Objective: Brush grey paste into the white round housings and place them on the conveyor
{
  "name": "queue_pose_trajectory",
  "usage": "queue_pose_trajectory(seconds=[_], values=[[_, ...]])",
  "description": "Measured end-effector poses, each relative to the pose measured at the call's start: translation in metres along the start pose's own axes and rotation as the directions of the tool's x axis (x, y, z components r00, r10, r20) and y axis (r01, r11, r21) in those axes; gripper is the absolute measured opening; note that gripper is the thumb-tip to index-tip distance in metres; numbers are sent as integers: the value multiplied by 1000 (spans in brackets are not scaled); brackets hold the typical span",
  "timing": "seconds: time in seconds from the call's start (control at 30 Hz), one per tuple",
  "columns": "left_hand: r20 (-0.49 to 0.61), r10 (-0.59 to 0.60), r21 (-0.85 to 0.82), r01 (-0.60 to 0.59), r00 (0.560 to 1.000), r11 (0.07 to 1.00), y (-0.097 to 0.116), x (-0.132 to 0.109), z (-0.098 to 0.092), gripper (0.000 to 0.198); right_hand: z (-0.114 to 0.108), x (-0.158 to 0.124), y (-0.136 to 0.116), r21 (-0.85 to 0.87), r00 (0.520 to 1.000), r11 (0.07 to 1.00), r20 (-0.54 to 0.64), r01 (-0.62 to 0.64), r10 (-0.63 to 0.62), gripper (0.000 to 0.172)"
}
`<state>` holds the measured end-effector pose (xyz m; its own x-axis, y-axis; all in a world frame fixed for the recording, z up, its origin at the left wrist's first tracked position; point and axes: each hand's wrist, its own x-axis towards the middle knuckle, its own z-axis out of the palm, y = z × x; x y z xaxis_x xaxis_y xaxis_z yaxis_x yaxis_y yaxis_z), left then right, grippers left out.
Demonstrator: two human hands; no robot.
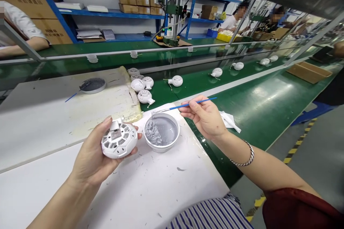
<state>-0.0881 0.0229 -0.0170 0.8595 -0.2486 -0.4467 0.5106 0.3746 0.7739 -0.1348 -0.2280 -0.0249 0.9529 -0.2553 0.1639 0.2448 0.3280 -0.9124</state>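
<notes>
My left hand grips a round white plastic housing with slotted openings and a greyish square patch in its centre. Between the fingertips and thumb of my right hand is a thin blue-handled brush. Its pale tip hangs over the back left rim of a white bowl. Grey paste is heaped along the bowl's left side and smeared over the rest. The bowl stands on white paper, between my two hands.
Several similar white housings cluster behind the bowl, and more line the green conveyor. A dish of dark grey paste sits on the white board at left, beside a blue stick. A crumpled tissue lies at right. Co-workers sit across the line.
</notes>
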Motion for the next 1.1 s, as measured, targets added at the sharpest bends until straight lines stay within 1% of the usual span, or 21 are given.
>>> queue_pose_trajectory(seconds=[0.1,0.2,0.33,0.43,0.53,0.63,0.7,0.8,0.93,1.1], values=[[32,-32,8,32,999,999,-1,-5,5,24,4,7,-9,7,1000,1000,11,29,-29,25],[19,-58,4,57,998,998,-1,-10,8,24,14,19,-23,-7,996,997,47,77,-77,28],[27,-98,0,98,995,995,-1,-10,7,27,37,32,-42,-19,980,986,119,163,-159,23],[58,-103,-18,104,993,994,-1,-11,6,29,54,31,-48,-70,976,983,145,172,-161,19],[95,-94,-29,97,991,995,0,-14,7,31,62,21,-42,-90,974,985,187,146,-128,20],[75,-86,-37,89,993,995,2,-16,8,29,62,8,-30,-53,964,994,253,100,-84,17],[52,-89,-49,92,995,995,2,-16,10,27,59,2,-23,-56,959,995,274,84,-66,13],[61,-91,-71,95,994,993,2,-14,11,26,57,-5,-18,-95,962,991,264,94,-66,11],[67,-65,-67,69,996,995,0,-14,9,25,58,-9,-19,-146,966,984,248,107,-68,11],[116,-51,-35,56,992,998,-5,-12,5,31,58,-13,-22,-156,959,976,261,155,-111,10]])
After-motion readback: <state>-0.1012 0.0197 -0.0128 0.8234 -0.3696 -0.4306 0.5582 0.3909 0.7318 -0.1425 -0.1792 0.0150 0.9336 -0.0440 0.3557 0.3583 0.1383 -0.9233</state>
